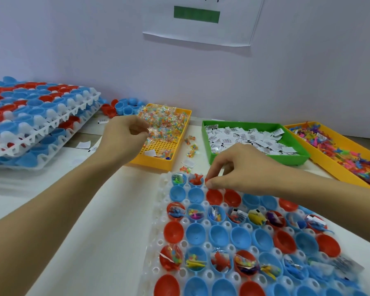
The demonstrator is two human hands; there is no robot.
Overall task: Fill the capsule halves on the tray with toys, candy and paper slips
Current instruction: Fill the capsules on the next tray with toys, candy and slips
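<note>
Filled capsule halves (247, 262) sat nearest on the white tray (158, 248); right hand (239, 167) pinched something red at the far row, left hand (124, 135) pinched candy (best dropped centrally).

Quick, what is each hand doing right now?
Left hand: fingers pinch candy packets in the yellow tray.
Right hand: fingertips pinched over the capsule tray; contents cannot be told.
</note>
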